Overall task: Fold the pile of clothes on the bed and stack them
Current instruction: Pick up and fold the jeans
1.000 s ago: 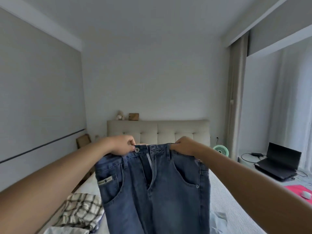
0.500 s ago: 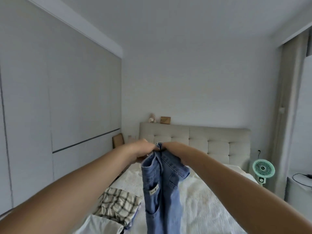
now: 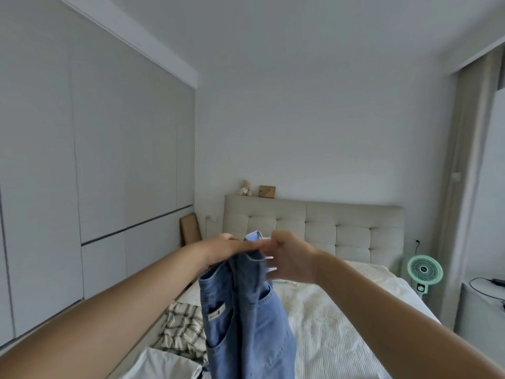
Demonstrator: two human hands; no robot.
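Jeans (image 3: 246,310), one pair, waistband gripped by left hand (image 3: 226,248), right hand (image 3: 289,258) fingers curled alongside, grip unclear, one bed (image 3: 341,324)

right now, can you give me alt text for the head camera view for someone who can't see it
Two bare hands, left hand and right hand, hold blue denim jeans by the waistband, folded in half lengthwise, above a cream ribbed bedspread. A checked shirt lies on the bed's left side, a mint green fan stands right.
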